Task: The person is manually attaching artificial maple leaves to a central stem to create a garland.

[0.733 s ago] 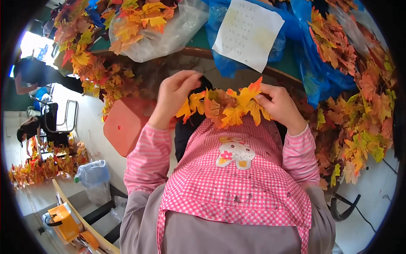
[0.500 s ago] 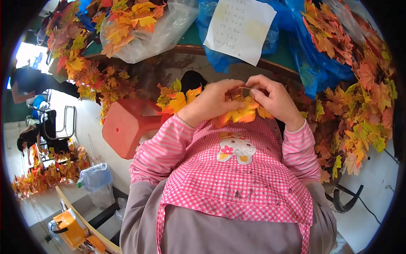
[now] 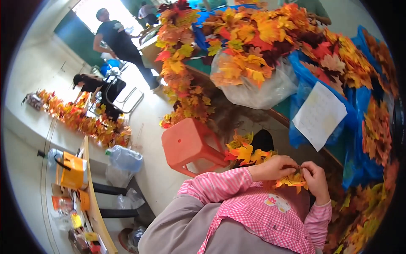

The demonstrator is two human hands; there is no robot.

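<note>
Since the earlier frame your view swung left. Both hands, left (image 3: 274, 168) and right (image 3: 315, 180), met, pinching the leaves (image 3: 292, 180) at your chest. Grip near the stems.

Pink striped sleeves, pink gingham apron, grey trousers.

Orange plastic stool (image 3: 188, 146) on floor by table's near edge. Clear bag of leaves (image 3: 253, 80) & white paper sheet (image 3: 319, 115) on blue bags (image 3: 359, 127) atop table. Folding chair (image 3: 122, 95), two people far left; leaf garland (image 3: 84, 120) along floor.
</note>
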